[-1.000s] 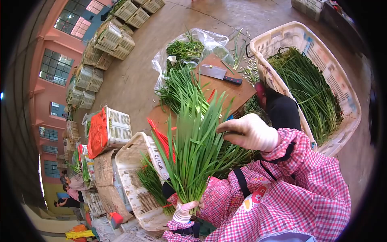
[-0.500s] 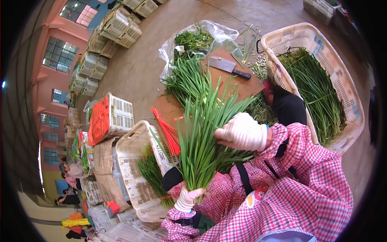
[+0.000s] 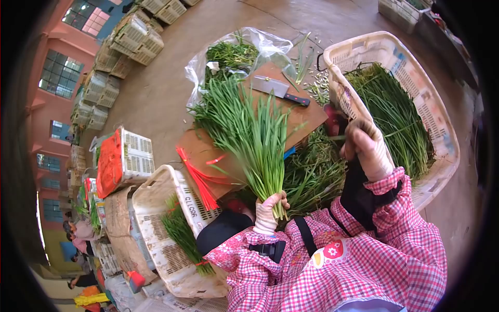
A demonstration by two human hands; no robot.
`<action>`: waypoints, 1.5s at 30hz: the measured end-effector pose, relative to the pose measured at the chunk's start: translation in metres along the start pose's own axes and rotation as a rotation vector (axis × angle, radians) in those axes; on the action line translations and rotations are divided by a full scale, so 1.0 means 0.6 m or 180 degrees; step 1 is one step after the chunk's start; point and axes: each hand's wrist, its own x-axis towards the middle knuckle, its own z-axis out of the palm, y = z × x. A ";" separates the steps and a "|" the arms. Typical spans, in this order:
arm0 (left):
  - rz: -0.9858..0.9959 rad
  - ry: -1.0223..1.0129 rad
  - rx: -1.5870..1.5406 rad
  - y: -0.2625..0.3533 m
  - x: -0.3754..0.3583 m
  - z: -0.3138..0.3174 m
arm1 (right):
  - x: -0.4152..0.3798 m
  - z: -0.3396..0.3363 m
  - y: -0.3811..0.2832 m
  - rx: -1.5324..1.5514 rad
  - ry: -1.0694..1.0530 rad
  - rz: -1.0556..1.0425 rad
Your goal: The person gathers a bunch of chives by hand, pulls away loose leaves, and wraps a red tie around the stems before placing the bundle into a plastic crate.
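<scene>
My left hand (image 3: 271,212), in a pale wrap, is closed around the stem ends of a bunch of garlic chives (image 3: 262,156). The leaves fan out away from me over a brown board (image 3: 312,122), beside more loose chives (image 3: 218,101). My right hand (image 3: 366,148), also wrapped, is raised beside the right-hand crate with its fingers curled together. A thin green leaf (image 3: 338,138) sticks out at its fingertips, slightly blurred. Below it lies a heap of loose leaves (image 3: 317,171). On the board are a cleaver (image 3: 280,89) and red ties (image 3: 200,182).
A large white crate (image 3: 442,125) full of chives (image 3: 390,114) stands at my right. At my left another crate (image 3: 156,208) holds tied bunches (image 3: 184,229). A clear plastic bag (image 3: 275,41) with greens lies beyond the board. Stacked crates (image 3: 138,39) line the wall.
My right hand has moved right, away from the bunch, toward the right-hand crate. My left hand has moved up and right, and the bunch now leans forward over the board.
</scene>
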 end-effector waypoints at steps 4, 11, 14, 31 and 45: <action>-0.0223 -0.0079 -0.0151 -0.036 0.027 0.000 | -0.024 -0.007 0.004 -0.1963 -0.2467 0.0272; -0.0384 -0.0159 -0.0570 -0.057 0.041 0.022 | -0.037 0.089 0.172 -0.2565 -0.1678 -0.0737; -0.0772 -0.1014 -0.1187 -0.097 0.064 -0.027 | -0.023 0.095 0.204 -0.2919 -0.1592 -0.0522; -0.0970 -0.0952 -0.2531 -0.074 0.060 0.003 | -0.019 0.079 0.213 -0.2797 -0.1068 0.0239; -0.1171 -0.0984 -0.2892 -0.083 0.056 -0.003 | -0.033 0.106 0.191 -0.3650 -0.1576 0.0324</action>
